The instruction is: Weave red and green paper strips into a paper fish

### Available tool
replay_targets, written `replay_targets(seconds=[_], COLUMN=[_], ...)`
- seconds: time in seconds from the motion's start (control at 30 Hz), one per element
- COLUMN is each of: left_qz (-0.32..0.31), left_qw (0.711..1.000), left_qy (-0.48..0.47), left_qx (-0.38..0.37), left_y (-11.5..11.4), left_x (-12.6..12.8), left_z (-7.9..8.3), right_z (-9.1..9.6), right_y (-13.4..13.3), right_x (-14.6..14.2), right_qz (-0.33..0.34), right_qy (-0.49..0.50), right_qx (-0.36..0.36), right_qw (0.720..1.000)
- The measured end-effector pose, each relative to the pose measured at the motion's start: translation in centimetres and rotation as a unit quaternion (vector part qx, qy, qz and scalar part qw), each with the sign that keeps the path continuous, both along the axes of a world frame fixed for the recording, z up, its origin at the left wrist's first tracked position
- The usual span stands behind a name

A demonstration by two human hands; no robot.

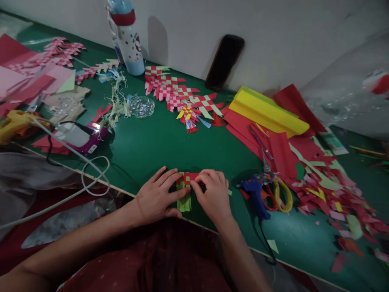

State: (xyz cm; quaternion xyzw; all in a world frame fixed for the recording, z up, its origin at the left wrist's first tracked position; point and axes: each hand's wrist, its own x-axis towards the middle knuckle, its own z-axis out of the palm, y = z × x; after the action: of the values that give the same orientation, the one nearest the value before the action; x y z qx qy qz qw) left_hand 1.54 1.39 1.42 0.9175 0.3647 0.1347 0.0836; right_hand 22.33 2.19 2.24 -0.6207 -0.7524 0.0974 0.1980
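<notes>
Both hands at the near edge of the green table (158, 142), w/ a small woven paper piece (184, 201) of red & green strips between them. Left hand (156, 197) lies flat, fingers spread, pressing its left side. Right hand (213, 196) has fingers curled, pinching the red top strip. Just right of that: blue glue gun (254, 193), then yellow-handled scissors (282, 195). Finished woven pieces (179, 94) lie further back, near the wall.

The left hand (156, 198) and right hand (214, 196) hide much of the woven piece (187, 178); at twelve o'clock the bottle (129, 40) is cropped.
</notes>
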Motion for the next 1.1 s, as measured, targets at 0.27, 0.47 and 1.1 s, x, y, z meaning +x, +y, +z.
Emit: replay_targets(seconds=[0.27, 0.47, 1.1], left_qz=[-0.013, -0.026, -0.029], left_qw=[0.999, 1.0, 0.999], left_qy=[-0.001, 0.002, 0.0], left_qx=[0.032, 0.01, 0.034], left_y=[0.6, 0.9, 0.6], left_x=[0.1, -0.4, -1.3], left_z=[0.0, -0.3, -0.3], right_z=[0.1, -0.1, 0.5], right_y=[0.1, 0.2, -0.1], right_x=[0.2, 0.3, 0.3], right_qz=[0.009, 0.01, 0.028], right_qy=[0.002, 0.005, 0.008], right_qx=[0.005, 0.001, 0.023], right_qw=[1.0, 1.0, 0.999])
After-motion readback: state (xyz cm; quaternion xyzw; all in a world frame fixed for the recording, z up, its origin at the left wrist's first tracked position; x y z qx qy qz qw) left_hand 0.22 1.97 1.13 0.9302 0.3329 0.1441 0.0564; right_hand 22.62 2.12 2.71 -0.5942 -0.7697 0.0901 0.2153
